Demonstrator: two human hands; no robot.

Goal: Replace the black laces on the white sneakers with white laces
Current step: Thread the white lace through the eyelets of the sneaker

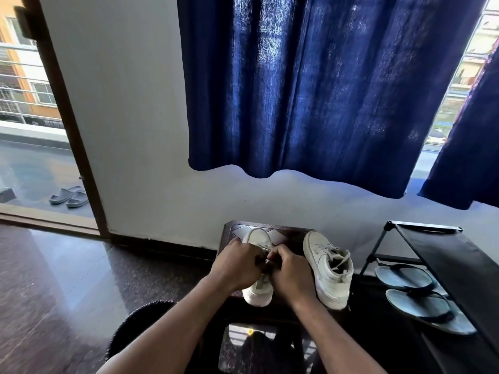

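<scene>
On the stool [229,233], both hands pinch the lace [267,252] of the sneaker [259,238], toe pointing away.

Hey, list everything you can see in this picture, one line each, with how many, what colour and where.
white sneakers: two, on the dark stool; right one laced in white
stool: one, dark brown, against the wall
white lace: one, on the left sneaker, between both hands
curtains: two, dark blue, over the window
shoe rack: one, black, right of the stool
flip-flops: two, grey with dark straps, on the rack
slides: two, grey, on the balcony floor
doorway: one, brown frame, far left
left hand: grip closed at the lace
right hand: grip closed at the lace
</scene>
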